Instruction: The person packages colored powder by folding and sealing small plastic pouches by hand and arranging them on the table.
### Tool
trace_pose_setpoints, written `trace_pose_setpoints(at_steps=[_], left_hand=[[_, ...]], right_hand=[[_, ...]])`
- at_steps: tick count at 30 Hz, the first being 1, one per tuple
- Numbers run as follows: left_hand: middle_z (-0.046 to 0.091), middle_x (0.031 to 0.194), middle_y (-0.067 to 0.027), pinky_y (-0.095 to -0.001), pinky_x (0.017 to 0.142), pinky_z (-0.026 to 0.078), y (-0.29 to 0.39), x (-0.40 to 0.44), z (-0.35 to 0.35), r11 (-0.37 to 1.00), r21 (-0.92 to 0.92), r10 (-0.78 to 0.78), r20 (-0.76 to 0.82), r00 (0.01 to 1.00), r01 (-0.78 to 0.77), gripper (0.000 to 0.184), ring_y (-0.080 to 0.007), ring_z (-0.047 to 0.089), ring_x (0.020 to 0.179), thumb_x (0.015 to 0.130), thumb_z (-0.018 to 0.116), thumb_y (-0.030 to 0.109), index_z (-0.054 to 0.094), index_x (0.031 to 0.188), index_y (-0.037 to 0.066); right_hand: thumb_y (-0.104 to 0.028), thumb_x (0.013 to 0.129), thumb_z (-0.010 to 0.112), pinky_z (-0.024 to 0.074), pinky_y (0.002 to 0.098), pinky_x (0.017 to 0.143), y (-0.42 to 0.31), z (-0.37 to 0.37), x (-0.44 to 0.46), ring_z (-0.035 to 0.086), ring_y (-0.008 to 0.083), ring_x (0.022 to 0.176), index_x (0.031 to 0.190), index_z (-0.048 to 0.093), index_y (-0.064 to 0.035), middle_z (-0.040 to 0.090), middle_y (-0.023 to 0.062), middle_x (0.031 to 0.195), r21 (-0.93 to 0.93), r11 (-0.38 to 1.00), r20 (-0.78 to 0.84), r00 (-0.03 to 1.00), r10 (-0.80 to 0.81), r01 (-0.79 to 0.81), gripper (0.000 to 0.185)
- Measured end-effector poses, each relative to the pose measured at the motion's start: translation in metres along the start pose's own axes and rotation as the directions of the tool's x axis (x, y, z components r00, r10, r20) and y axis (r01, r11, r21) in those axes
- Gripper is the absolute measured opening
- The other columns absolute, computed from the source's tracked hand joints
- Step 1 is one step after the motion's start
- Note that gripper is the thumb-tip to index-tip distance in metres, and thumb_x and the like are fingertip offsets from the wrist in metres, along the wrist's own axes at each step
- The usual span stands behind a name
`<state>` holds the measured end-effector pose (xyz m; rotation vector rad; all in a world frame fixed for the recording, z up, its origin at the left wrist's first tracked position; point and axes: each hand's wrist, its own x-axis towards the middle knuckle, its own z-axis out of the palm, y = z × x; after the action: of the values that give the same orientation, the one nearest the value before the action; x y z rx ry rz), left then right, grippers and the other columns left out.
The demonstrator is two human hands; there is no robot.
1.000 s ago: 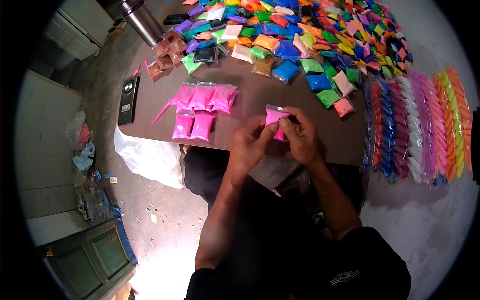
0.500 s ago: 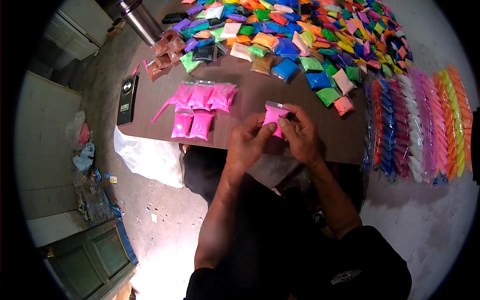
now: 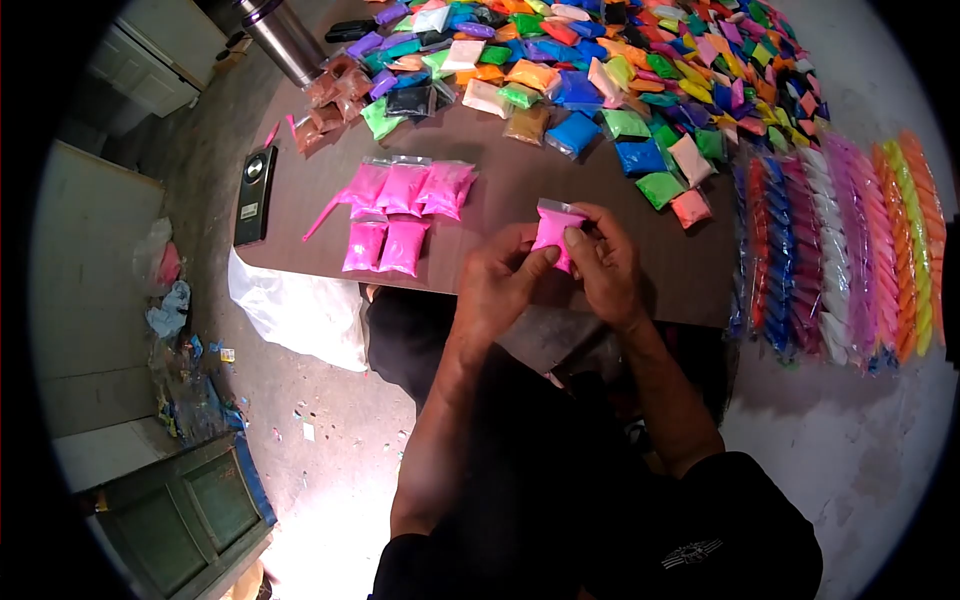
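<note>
A small pink packet (image 3: 553, 228) with a clear top edge is held upright between both hands above the table's front edge. My left hand (image 3: 500, 285) grips its left side, thumb on the front. On its right side my right hand (image 3: 603, 265) holds it with thumb and fingers. To the left, several pink packets (image 3: 403, 190) lie in two rows on the brown table (image 3: 500, 165). A thin pink strip (image 3: 322, 219) sticks out at the left of the upper row.
Many coloured packets (image 3: 575, 90) are piled at the back. Twisted coloured bundles (image 3: 835, 250) lie at the right. A black device (image 3: 255, 195), reddish-brown packets (image 3: 338, 95) and a steel flask (image 3: 282, 42) stand or lie at the left. A white plastic bag (image 3: 300, 310) hangs below.
Both hands still hold the pink packet. It has shifted slightly, and the right thumb has moved a little over its front. The other packets stay in place.
</note>
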<state>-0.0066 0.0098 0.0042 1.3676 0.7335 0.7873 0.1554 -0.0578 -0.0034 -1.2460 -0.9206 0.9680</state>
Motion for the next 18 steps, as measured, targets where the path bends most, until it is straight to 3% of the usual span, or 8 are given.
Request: trace_pose_setpoints(at_steps=[5, 9, 11, 18], left_hand=[[0.077, 0.099, -0.0076, -0.0264, 0.077, 0.056, 0.016, -0.002, 0.007, 0.996, -0.084, -0.017, -0.005, 1.000, 0.017, 0.021, -0.0102, 0.069, 0.087, 0.098, 0.073, 0.006, 0.071, 0.117, -0.001], [0.077, 0.098, -0.0071, -0.0259, 0.077, 0.056, 0.009, -0.001, 0.004, 0.996, -0.048, -0.075, -0.025, 0.997, 0.074, 0.020, -0.0102, 0.069, 0.087, 0.097, 0.074, 0.006, 0.071, 0.116, -0.002], [0.077, 0.097, -0.0065, -0.0254, 0.077, 0.056, 0.001, -0.001, 0.002, 0.990, -0.130, -0.051, -0.027, 0.998, 0.047, 0.019, -0.0098, 0.068, 0.087, 0.097, 0.075, 0.007, 0.071, 0.114, -0.003], [0.076, 0.095, -0.0050, -0.0248, 0.077, 0.055, 0.002, 0.000, 0.002, 0.996, -0.083, 0.034, -0.037, 0.999, -0.037, 0.018, -0.0087, 0.067, 0.086, 0.098, 0.075, 0.008, 0.072, 0.113, -0.001]], right_hand=[[-0.017, 0.105, 0.065, 0.0503, 0.0239, 0.081, -0.005, 0.005, -0.001, 0.060, 0.0079, 0.094, 0.131, 0.058, 0.0003, 0.065, 0.0046, 0.108, 0.075, 0.997, -0.062, 0.998, 0.015, -0.011, 0.033], [-0.015, 0.104, 0.065, 0.0508, 0.0245, 0.083, -0.002, 0.000, 0.000, 0.061, 0.0087, 0.096, 0.130, 0.058, 0.0005, 0.066, 0.0055, 0.108, 0.053, 0.998, -0.053, 0.998, 0.023, -0.020, 0.031], [-0.014, 0.103, 0.065, 0.0512, 0.0248, 0.085, -0.001, 0.001, 0.000, 0.062, 0.0092, 0.097, 0.129, 0.058, 0.0007, 0.067, 0.0060, 0.108, 0.015, 1.000, -0.025, 1.000, 0.014, -0.014, 0.030], [-0.011, 0.101, 0.065, 0.0504, 0.0243, 0.082, -0.002, 0.004, -0.001, 0.060, 0.0079, 0.093, 0.126, 0.060, 0.0013, 0.066, 0.0037, 0.106, 0.060, 0.998, -0.035, 0.999, -0.028, 0.031, 0.028]])
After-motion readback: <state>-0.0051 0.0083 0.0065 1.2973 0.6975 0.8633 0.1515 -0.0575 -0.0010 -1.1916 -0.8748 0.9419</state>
